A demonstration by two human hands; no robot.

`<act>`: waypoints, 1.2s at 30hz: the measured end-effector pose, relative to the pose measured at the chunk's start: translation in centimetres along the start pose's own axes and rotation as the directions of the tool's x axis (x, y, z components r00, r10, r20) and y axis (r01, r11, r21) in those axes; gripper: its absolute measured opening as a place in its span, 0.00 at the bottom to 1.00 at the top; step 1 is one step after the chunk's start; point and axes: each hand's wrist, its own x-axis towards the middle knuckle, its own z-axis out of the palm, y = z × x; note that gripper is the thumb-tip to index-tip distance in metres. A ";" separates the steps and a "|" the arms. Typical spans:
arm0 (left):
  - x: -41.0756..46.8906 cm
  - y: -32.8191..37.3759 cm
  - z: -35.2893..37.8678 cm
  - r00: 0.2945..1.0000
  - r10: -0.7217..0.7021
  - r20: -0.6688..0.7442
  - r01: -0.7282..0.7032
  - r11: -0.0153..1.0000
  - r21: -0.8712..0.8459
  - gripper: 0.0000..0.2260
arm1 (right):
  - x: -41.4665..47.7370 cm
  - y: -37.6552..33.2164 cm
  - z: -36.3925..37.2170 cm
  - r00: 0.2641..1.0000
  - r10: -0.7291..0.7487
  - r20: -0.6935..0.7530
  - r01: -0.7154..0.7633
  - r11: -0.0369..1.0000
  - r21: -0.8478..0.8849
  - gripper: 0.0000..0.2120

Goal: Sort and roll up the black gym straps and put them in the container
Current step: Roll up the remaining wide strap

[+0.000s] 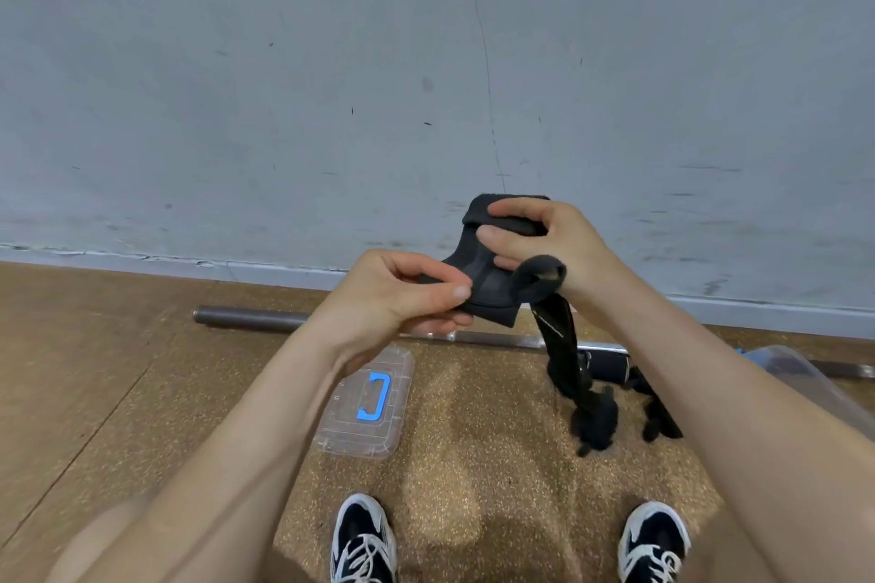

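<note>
A person sorting gym gear holds a black strap [490, 291] up before a scuffed grey wall [331, 85]; the left hand [407, 294] pinches the pad's lower edge between thumb and fingers, while the right hand [540, 241], at 1 o'clock from it, curls its fingers round the pad's upper end. The two grips appear to stretch the pad flat between them, likely so that rolling can begin from one end; holding it off the floor [473, 393] lets the tail hang free rather than tangle.

The pad's long axis runs close to upright, 12 to 6 o'clock; from a loop beside the right wrist the narrow tail drops toward 5 o'clock to a bunched end low down; whether that end touches the floor cannot be told.

More loose straps [658, 412] lie just beside it, at 5 o'clock from the hands; what looks like one rolled strap [611, 367] sits near a steel bar [265, 317] that crosses the floor from 9 to 3 o'clock. A clear lid [345, 431] with a blue handle lies flat at 7 o'clock, off the container [805, 374], whose clear rim shows at 4 o'clock beyond the right forearm; uncovered and near, it seems ready to take each roll. Two dark trainers [362, 540] stand at 6 o'clock.
</note>
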 end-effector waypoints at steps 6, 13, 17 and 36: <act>-0.3 0.7 -0.8 0.992 0.084 0.099 -0.100 0.980 0.171 0.12 | -1.3 -1.5 -1.0 0.976 0.111 0.188 -0.055 0.958 -0.280 0.58; -0.2 0.9 -1.1 0.979 0.146 0.145 -0.177 0.957 0.229 0.08 | -2.1 -0.6 -0.4 0.941 0.105 0.323 -0.196 0.945 0.263 0.56; -0.2 1.3 -1.5 0.982 0.161 0.103 -0.185 0.938 0.293 0.06 | -2.3 -0.1 0.6 0.988 0.067 0.140 -0.121 0.899 0.421 0.47; 1.2 0.5 0.8 0.938 0.311 -0.152 -0.261 0.924 0.279 0.09 | -3.2 -0.9 1.4 0.997 0.049 -0.058 -0.014 0.870 0.492 0.44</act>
